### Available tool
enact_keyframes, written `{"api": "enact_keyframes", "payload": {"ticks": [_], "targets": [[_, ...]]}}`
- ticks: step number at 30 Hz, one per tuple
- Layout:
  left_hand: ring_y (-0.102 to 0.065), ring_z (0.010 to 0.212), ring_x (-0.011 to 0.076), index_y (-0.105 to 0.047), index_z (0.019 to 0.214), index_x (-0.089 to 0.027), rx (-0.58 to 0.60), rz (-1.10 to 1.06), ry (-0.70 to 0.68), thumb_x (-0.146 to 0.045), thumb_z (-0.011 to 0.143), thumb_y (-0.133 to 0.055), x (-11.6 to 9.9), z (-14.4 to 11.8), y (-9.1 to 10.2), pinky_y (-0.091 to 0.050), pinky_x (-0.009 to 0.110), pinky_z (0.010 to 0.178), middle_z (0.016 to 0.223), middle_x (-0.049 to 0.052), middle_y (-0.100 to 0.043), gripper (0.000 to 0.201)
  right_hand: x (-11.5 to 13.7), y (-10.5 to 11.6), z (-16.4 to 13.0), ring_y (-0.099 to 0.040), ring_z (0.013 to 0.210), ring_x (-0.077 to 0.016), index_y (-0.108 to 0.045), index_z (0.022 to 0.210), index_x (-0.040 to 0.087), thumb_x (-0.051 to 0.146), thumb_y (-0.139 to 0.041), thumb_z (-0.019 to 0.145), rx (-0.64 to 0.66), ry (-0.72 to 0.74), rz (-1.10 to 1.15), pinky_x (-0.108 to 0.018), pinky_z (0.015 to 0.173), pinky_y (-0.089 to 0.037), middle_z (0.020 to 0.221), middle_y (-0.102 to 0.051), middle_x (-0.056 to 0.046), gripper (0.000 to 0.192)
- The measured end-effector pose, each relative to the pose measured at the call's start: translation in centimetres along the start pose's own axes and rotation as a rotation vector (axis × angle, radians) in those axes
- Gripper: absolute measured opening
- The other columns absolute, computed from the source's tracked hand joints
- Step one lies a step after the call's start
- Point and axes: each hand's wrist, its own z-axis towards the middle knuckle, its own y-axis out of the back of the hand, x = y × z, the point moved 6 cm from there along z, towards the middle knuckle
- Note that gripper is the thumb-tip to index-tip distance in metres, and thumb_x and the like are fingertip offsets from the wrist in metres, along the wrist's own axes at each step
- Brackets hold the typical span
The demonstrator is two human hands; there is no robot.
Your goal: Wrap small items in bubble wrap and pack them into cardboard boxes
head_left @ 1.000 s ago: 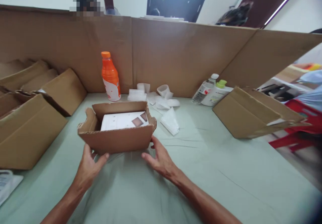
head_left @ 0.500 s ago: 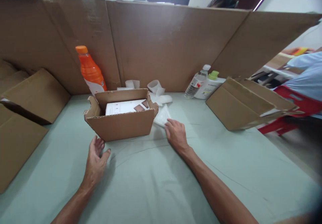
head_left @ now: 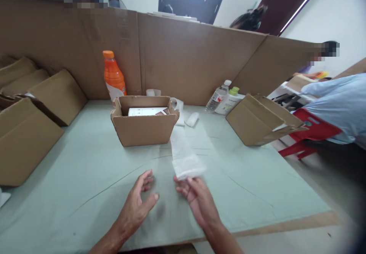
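Observation:
My right hand (head_left: 197, 197) pinches the near end of a folded strip of translucent bubble wrap (head_left: 187, 164), which trails back across the cloth toward the box. To its left, my left hand (head_left: 140, 198) hovers over the table with fingers apart and nothing in it. Beyond both hands stands an open-topped cardboard box (head_left: 145, 130) with torn side edges. Inside it lies a white carton (head_left: 144, 111) with brown pictures; its lower part is hidden. Loose rolls of white wrapping (head_left: 192, 119) rest behind the box on the right.
An orange bottle (head_left: 114, 75) stands behind the box by a cardboard partition (head_left: 194, 56). Farther right are a clear water bottle (head_left: 219, 98), a white bottle with a green cap (head_left: 230, 103) and an open carton (head_left: 251, 122). More cardboard boxes (head_left: 25, 139) crowd the left side.
My right hand has drawn the bubble wrap from beside the box toward me. My left hand has left the box's corner and moved right, nearer the wrap. The view has shifted.

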Motion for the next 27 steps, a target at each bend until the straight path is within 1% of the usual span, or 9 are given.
{"api": "enact_keyframes", "payload": {"ticks": [4,6,8,10,13,16,18,21,27], "targets": [[-0.044,0.139,0.0328,-0.04,0.146,-0.021,0.021,0.124,-0.084,-0.043,0.086,-0.062,-1.3,-0.2,-0.3,-0.038,0.054,0.112,0.151,0.017,-0.045,0.068,-4.5,-2.8,-6.2,-0.073,0.087,-0.0213,-0.066,0.096,0.017,0.049,-0.073,0.084,0.375,-0.293,-0.075,-0.027,0.063,-0.053,0.104,-0.072,-0.01,0.035],[-0.042,0.14,0.0333,-0.045,0.143,-0.021,0.013,0.237,-0.127,-0.041,0.085,-0.062,-1.7,-0.3,-0.2,-0.035,0.056,0.115,0.15,0.016,-0.046,0.064,-4.4,-3.6,-8.7,-0.073,0.084,-0.0201,-0.069,0.099,0.018,0.048,-0.074,0.083,0.664,-0.378,-0.247,-0.027,0.067,-0.053,0.098,-0.073,-0.008,0.034],[-0.043,0.138,0.0332,-0.05,0.138,-0.02,0.011,0.336,-0.186,-0.036,0.084,-0.062,-2.0,-0.5,-0.2,-0.035,0.057,0.115,0.146,0.016,-0.049,0.058,-2.8,-3.3,-9.4,-0.072,0.086,-0.02,-0.072,0.103,0.019,0.043,-0.072,0.085,0.79,-0.31,-0.468,-0.03,0.074,-0.053,0.093,-0.074,-0.006,0.03],[-0.048,0.133,0.0328,-0.053,0.135,-0.019,0.016,0.411,-0.244,-0.03,0.082,-0.061,-2.3,-0.6,-0.4,-0.037,0.056,0.113,0.14,0.016,-0.055,0.054,-0.2,-2.3,-8.0,-0.069,0.086,-0.0205,-0.073,0.102,0.021,0.04,-0.063,0.091,0.667,-0.092,-0.708,-0.032,0.079,-0.053,0.092,-0.074,-0.004,0.024],[-0.052,0.128,0.0319,-0.054,0.133,-0.018,0.037,0.485,-0.295,-0.024,0.08,-0.059,-2.3,-0.7,-1.0,-0.041,0.055,0.11,0.134,0.015,-0.06,0.054,3.1,-0.4,-4.9,-0.066,0.098,-0.025,-0.069,0.106,0.022,0.037,-0.055,0.094,0.293,0.339,-1.059,-0.039,0.087,-0.052,0.104,-0.073,-0.007,0.023],[-0.053,0.126,0.0308,-0.052,0.133,-0.018,0.043,0.519,-0.334,-0.021,0.081,-0.057,-2.3,-0.9,-1.2,-0.044,0.053,0.108,0.131,0.015,-0.061,0.053,2.9,0.4,-2.8,-0.058,0.119,-0.0321,-0.063,0.122,0.021,0.038,-0.06,0.091,0.133,0.642,-1.324,-0.05,0.099,-0.047,0.129,-0.065,-0.014,0.035],[-0.054,0.125,0.0298,-0.052,0.133,-0.018,0.038,0.54,-0.381,-0.02,0.082,-0.056,-2.6,-1.2,-1.3,-0.045,0.052,0.107,0.131,0.014,-0.061,0.051,1.4,0.6,-1.9,-0.053,0.127,-0.0352,-0.06,0.125,0.019,0.039,-0.064,0.089,0.136,0.741,-1.447,-0.053,0.1,-0.045,0.139,-0.058,-0.017,0.041],[-0.051,0.128,0.0285,-0.052,0.132,-0.019,0.029,0.586,-0.475,-0.016,0.085,-0.056,-3.2,-1.9,-1.5,-0.045,0.05,0.107,0.133,0.013,-0.06,0.048,0.1,0.9,-1.4,-0.051,0.13,-0.0343,-0.063,0.107,0.02,0.032,-0.061,0.091,0.139,0.827,-1.502,-0.05,0.099,-0.045,0.138,-0.059,-0.015,0.021],[-0.044,0.135,0.0295,-0.05,0.134,-0.021,0.015,0.701,-0.626,-0.011,0.086,-0.056,-4.6,-2.9,-2.5,-0.044,0.05,0.108,0.143,0.015,-0.049,0.05,2.4,0.5,-1.7,-0.055,0.125,-0.0275,-0.057,0.09,0.023,0.026,-0.055,0.095,0.054,0.931,-1.374,-0.044,0.099,-0.042,0.13,-0.064,-0.011,0.006]]}}
